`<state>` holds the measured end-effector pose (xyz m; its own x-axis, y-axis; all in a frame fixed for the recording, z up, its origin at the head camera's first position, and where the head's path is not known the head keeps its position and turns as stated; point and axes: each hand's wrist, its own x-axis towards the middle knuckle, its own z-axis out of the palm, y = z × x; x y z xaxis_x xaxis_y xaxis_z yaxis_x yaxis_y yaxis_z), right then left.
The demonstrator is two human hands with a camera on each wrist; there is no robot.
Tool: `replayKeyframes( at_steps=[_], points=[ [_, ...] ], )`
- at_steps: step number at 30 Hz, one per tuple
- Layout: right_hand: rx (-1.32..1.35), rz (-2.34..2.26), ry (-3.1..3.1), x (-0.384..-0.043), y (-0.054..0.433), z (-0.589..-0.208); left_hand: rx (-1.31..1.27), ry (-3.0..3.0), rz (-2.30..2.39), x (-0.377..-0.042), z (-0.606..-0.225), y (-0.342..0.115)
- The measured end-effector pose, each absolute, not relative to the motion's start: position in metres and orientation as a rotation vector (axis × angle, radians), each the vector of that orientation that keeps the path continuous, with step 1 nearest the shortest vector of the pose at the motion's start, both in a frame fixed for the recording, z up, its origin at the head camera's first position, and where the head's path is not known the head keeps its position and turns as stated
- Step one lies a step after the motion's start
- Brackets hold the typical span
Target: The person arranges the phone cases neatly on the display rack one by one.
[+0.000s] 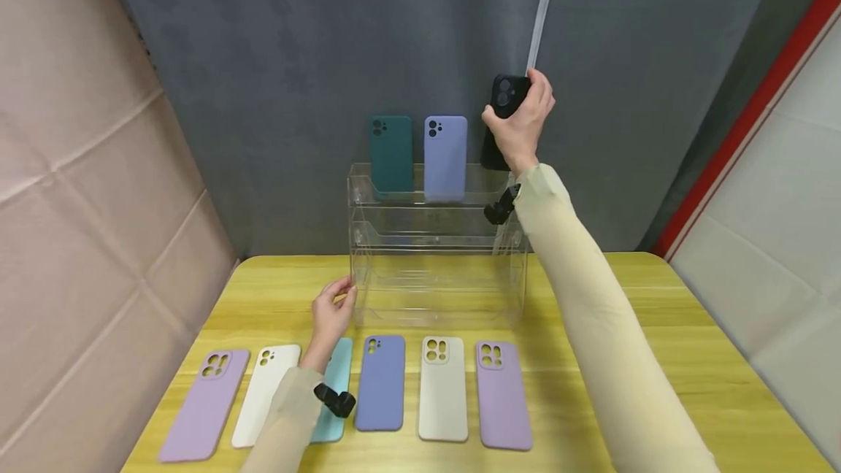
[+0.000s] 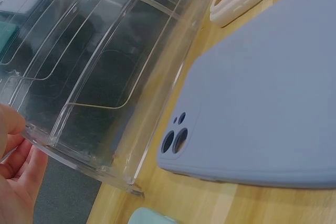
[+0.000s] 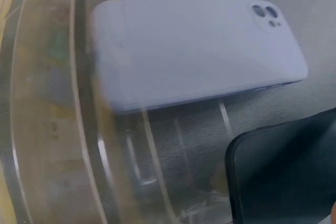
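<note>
My right hand (image 1: 523,126) grips a black phone case (image 1: 495,148) by its sides, upright at the right end of the top tier of a clear acrylic display rack (image 1: 436,241). In the right wrist view the lower part of the black case (image 3: 278,171) shows beside a periwinkle phone case (image 3: 194,51). That case and a dark green phone case (image 1: 392,155) stand in the top tier. At the rack's lower left, my left hand (image 1: 333,316) pinches the edge of its side panel, thumb and fingers on either side in the left wrist view.
Several phone cases lie along the front of the wooden table (image 1: 663,356): lilac (image 1: 205,407), white (image 1: 266,393), light blue (image 1: 336,378) partly behind my left wrist, blue-violet (image 1: 381,385), cream (image 1: 443,396) and another lilac case (image 1: 504,400). A grey curtain (image 1: 296,93) hangs behind the rack.
</note>
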<state>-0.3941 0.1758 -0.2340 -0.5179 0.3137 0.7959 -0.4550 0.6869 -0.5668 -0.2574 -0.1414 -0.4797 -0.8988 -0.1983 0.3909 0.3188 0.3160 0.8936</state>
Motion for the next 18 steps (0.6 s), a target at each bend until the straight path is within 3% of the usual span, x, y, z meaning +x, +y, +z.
replayKeyframes(
  at_steps=[18],
  points=[
    [0.133,0.905,-1.992,-0.395,0.165,-0.275,-0.088,-2.184,-1.594,-0.260,-0.480,-0.142]
  ],
)
